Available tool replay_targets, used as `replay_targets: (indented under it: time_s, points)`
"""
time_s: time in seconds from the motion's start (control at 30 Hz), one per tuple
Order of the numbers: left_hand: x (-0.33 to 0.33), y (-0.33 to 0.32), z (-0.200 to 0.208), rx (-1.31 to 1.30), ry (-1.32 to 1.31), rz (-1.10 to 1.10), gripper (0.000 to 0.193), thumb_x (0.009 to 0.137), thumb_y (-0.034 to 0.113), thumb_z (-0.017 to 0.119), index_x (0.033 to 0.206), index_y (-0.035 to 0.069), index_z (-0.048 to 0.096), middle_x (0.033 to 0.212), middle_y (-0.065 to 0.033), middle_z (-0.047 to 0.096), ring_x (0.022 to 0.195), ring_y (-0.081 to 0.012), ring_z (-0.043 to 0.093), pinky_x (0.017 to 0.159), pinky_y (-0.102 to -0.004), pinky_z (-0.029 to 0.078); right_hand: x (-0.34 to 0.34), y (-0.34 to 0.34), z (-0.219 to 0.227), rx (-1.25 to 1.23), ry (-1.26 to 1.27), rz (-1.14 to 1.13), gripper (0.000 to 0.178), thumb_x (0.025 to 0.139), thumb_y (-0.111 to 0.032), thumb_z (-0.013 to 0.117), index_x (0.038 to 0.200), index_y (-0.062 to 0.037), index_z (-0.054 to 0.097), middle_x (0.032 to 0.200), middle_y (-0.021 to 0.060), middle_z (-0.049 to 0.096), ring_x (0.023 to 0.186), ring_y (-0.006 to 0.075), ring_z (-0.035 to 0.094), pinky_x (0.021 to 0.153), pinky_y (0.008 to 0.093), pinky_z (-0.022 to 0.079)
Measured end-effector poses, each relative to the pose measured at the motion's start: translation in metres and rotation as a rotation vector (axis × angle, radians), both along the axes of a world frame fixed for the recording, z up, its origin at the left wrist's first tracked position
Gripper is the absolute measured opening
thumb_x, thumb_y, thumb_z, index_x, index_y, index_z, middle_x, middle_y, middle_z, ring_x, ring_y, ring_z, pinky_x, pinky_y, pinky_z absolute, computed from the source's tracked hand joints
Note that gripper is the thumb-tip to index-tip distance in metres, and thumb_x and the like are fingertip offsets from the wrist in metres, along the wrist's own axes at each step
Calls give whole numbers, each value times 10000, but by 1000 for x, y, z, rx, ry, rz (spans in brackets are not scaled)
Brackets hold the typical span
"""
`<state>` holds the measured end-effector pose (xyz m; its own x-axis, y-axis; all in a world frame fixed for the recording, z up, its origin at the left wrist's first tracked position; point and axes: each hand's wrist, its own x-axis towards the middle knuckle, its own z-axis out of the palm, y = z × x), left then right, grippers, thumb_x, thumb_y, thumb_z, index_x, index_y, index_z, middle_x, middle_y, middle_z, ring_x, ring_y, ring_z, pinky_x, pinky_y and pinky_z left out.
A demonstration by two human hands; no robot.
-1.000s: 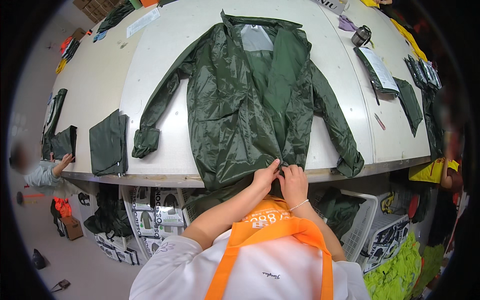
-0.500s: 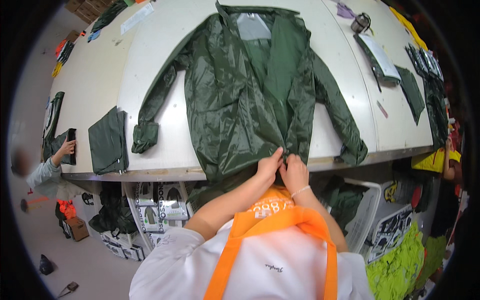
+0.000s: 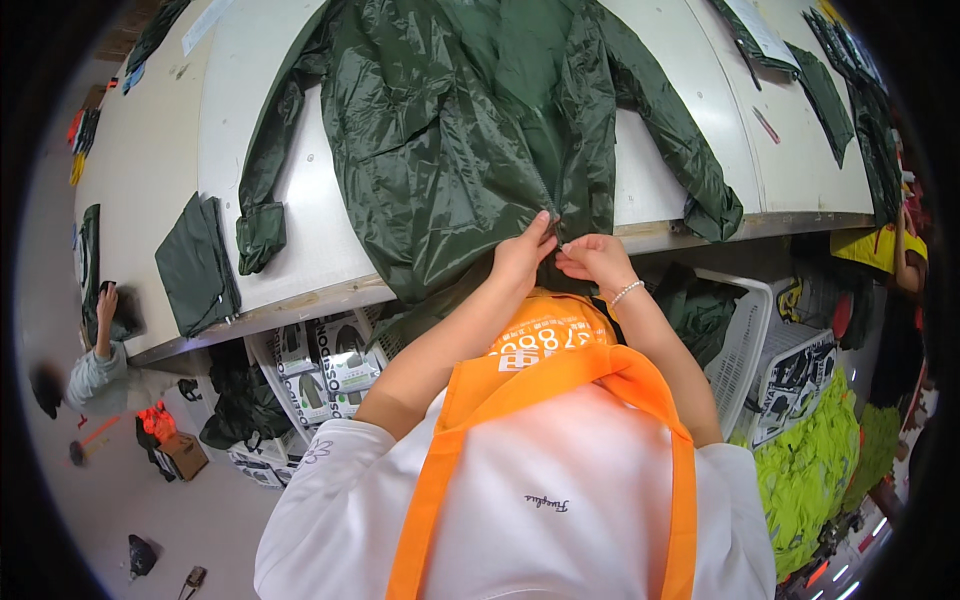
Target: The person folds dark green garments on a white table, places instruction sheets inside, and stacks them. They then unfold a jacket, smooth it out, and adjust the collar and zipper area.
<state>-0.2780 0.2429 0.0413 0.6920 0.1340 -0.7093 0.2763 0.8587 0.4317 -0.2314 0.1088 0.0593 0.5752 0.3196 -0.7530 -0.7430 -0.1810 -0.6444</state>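
Note:
A glossy dark green rain jacket (image 3: 430, 150) lies open-fronted on the table, sleeves spread to both sides, its hem hanging over the near edge. My left hand (image 3: 522, 258) is closed on the lower front edge, thumb on top, beside the bottom end of the zipper (image 3: 546, 185). Just to its right, my right hand (image 3: 597, 262) pinches with thumb and forefinger at the lower corner of the other front edge. Whether a zipper pull sits in that pinch is too small to make out.
The pale table (image 3: 225, 130) ends in a worn front edge. Folded green garments (image 3: 197, 265) lie at left, near another person's hand (image 3: 106, 305). Below are white baskets (image 3: 740, 350) with green fabric and packaged garments (image 3: 345, 355). A lime-yellow pile (image 3: 805, 470) is lower right.
The view has tilted downward, so the jacket and table sit higher in the picture. My hands, close together before, are now slightly apart at the hem, with the right fingers more extended.

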Motion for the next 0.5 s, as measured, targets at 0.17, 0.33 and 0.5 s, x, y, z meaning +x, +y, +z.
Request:
replay_targets:
  time_s: [0.17,0.33,0.5]
  points:
    - [-13,7,3,52,-26,-3,247,888,134,604,1002,-82,569,1039,-143,612,996,-205,588,928,-304,465,0,10,6,125,48,-239,87,832,-75,633,802,-19,574,831,115,669,742,179,665,670,253,535]
    - [-17,5,12,165,71,-38,250,880,148,622,968,-84,592,997,-139,628,915,-192,622,869,-287,495,-7,25,10,96,-4,-256,105,839,-115,644,811,-33,583,806,100,673,715,158,655,650,242,511]
    - [-17,1,11,249,119,-28,282,853,188,666,939,-75,613,942,-126,643,854,-180,635,823,-272,502,-13,29,12,93,-38,-272,114,837,-113,646,795,-28,582,794,97,670,687,149,645,640,235,505]
